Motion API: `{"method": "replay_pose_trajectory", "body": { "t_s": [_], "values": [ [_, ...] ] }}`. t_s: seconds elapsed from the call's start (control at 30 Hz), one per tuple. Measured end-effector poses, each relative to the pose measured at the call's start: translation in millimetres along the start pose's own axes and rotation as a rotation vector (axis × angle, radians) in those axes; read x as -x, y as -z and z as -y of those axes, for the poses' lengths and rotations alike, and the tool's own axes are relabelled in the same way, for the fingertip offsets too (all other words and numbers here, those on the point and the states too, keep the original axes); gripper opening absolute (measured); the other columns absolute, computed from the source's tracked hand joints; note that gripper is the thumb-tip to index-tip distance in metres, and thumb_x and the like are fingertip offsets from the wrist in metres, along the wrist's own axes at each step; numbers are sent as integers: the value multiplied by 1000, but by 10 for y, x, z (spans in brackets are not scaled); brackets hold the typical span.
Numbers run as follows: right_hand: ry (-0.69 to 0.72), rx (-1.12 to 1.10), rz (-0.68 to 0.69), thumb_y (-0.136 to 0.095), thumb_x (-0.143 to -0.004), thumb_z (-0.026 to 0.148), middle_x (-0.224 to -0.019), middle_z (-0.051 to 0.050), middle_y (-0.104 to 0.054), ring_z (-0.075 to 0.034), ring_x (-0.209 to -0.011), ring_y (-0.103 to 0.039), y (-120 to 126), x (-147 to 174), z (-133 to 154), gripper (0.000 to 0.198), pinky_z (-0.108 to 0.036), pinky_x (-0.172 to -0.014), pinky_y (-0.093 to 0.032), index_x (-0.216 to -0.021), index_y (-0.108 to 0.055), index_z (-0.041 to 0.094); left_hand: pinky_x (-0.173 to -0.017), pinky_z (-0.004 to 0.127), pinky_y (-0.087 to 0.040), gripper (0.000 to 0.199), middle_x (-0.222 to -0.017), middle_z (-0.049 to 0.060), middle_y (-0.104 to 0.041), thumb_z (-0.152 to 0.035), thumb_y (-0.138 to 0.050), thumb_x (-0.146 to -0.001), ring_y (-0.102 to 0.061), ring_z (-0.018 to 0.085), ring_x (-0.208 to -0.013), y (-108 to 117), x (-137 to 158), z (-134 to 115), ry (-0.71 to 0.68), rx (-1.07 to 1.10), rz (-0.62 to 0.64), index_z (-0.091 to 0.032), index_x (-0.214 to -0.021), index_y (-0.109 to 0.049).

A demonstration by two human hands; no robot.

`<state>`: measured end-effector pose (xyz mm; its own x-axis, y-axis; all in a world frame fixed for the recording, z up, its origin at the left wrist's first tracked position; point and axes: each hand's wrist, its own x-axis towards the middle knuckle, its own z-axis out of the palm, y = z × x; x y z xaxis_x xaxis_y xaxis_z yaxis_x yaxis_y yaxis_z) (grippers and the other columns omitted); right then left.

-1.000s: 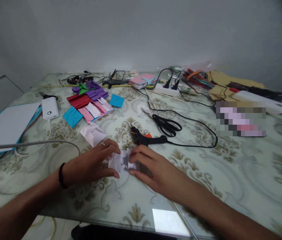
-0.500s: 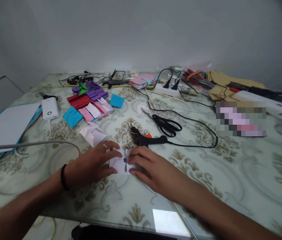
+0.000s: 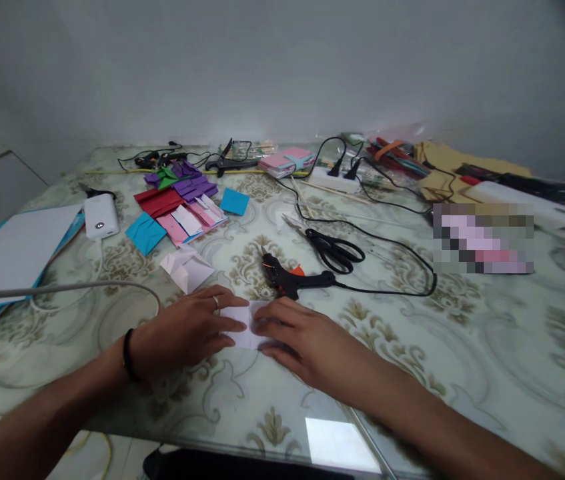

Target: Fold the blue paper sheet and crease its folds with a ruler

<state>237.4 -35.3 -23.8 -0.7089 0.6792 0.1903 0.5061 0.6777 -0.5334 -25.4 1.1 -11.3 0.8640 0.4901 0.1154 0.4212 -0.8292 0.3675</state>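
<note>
A small folded white paper point(image 3: 236, 315) lies on the table at the near middle. My left hand point(image 3: 197, 323) holds its left side, fingers on top and thumb at the near edge. My right hand point(image 3: 302, 337) grips the right side in the same way, covering much of it. An upright crease runs between the fingertips. Just beyond the hands lies a black glue gun point(image 3: 297, 280) with its cable trailing right. Another folded white paper point(image 3: 187, 268) sits beyond my left hand.
Black-handled scissors point(image 3: 335, 250) lie behind the glue gun. Folded coloured papers point(image 3: 182, 207) are spread at the back left, near a white power bank point(image 3: 101, 217). A power strip point(image 3: 335, 179) with cables stands at the back. White sheets point(image 3: 17, 247) lie far left.
The flaps at the paper's middle now lie flatter, and the dark gap between them has closed to a thin crease. My left fingers have shifted slightly right over the paper.
</note>
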Motion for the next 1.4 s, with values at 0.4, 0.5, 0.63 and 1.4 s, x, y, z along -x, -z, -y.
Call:
{"method": "replay_pose_trajectory", "body": {
  "t_s": [0.4, 0.5, 0.63, 1.4],
  "values": [
    [-51, 101, -6, -73, -93, 23, -150, -20, -50, -36, -136, -51, -3, 12, 62, 46, -59, -113, -47, -136, -59, 15, -111, 50, -47, 74, -142, 12, -59, -25, -84, -84, -53, 31, -132, -43, 17, -6, 28, 45, -25, -24, -145, -44],
    [-80, 120, -12, -77, -90, 24, -153, -21, -48, -38, -138, -49, 6, 0, 82, 56, -63, -114, -45, -140, -54, 14, -109, 48, -49, 69, -136, 12, -60, -18, -82, -82, -54, 29, -130, -33, -4, -37, 42, 56, -47, -23, -140, -45],
    [-73, 121, -17, -78, -89, 27, -152, -21, -50, -38, -137, -51, -12, 1, 77, 66, -64, -113, -46, -147, -49, 16, -108, 46, -50, 66, -135, 12, -57, -14, -78, -83, -53, 28, -128, -14, -3, -58, 56, 66, -85, -22, -138, -44],
    [-111, 23, -98, -69, -94, 24, -145, -17, -48, -34, -128, -54, 108, 18, 88, 14, -55, -99, -57, -103, -59, 20, -107, 38, -49, 17, -139, 8, -56, -3, -60, -82, -53, 24, -130, 202, 24, -129, 59, 131, -53, -20, -86, -58]
  ]
}}
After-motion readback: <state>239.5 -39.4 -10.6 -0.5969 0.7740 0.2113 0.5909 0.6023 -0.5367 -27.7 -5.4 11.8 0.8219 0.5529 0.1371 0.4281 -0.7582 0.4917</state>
